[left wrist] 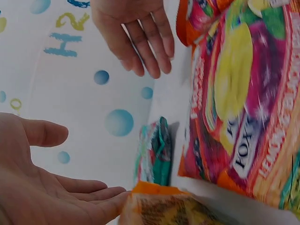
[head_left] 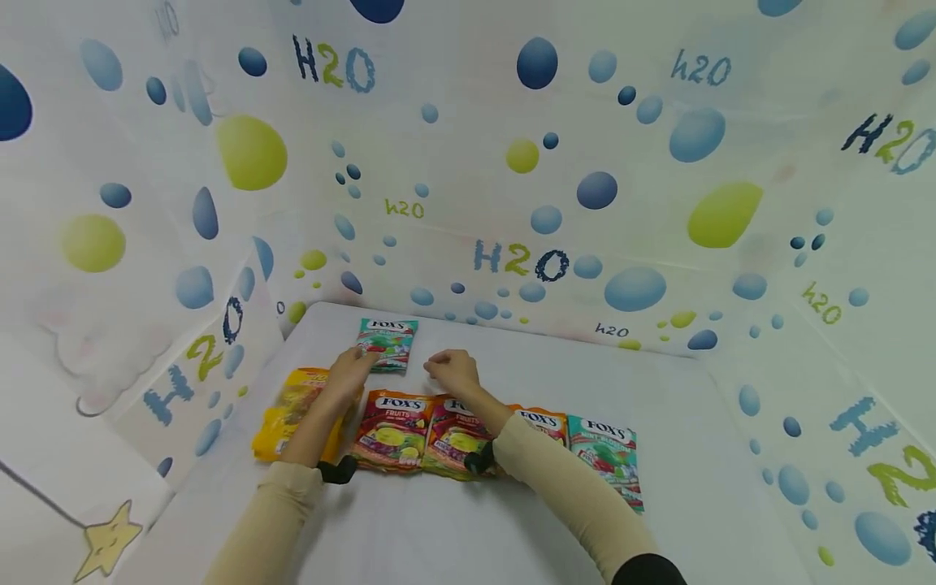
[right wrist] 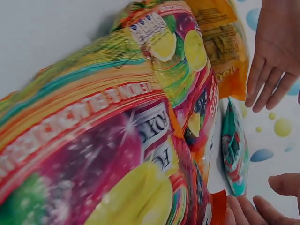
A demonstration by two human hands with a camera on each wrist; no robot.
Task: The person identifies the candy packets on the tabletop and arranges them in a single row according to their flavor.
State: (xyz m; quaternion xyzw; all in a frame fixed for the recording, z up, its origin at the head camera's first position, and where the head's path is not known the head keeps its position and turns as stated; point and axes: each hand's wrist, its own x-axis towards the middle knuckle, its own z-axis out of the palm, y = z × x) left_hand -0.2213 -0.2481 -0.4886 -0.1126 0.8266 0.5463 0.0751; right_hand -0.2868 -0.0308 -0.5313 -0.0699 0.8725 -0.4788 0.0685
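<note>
In the head view my left hand [head_left: 351, 372] hovers at the lower left of a green Fox's candy bag [head_left: 390, 345], its fingers relaxed and around nothing. The left wrist view shows that hand [left wrist: 42, 187] with thumb and fingers apart, above a yellow-orange bag [left wrist: 164, 206]. My right hand [head_left: 455, 370] is held over the table to the right of the green bag. Its fingers are loosely bent and hold nothing; in the left wrist view this hand [left wrist: 140, 35] has its fingers extended. Below both hands lie two red Fox's Fruits bags [head_left: 391, 431].
A yellow bag [head_left: 296, 406] lies at the left, partly under the left forearm. Right of the red bags are another orange-topped Fox's bag [head_left: 541, 422] and a second green bag [head_left: 605, 455]. A white table [head_left: 680, 431] meets walls [head_left: 468, 162] printed with dots and H2O.
</note>
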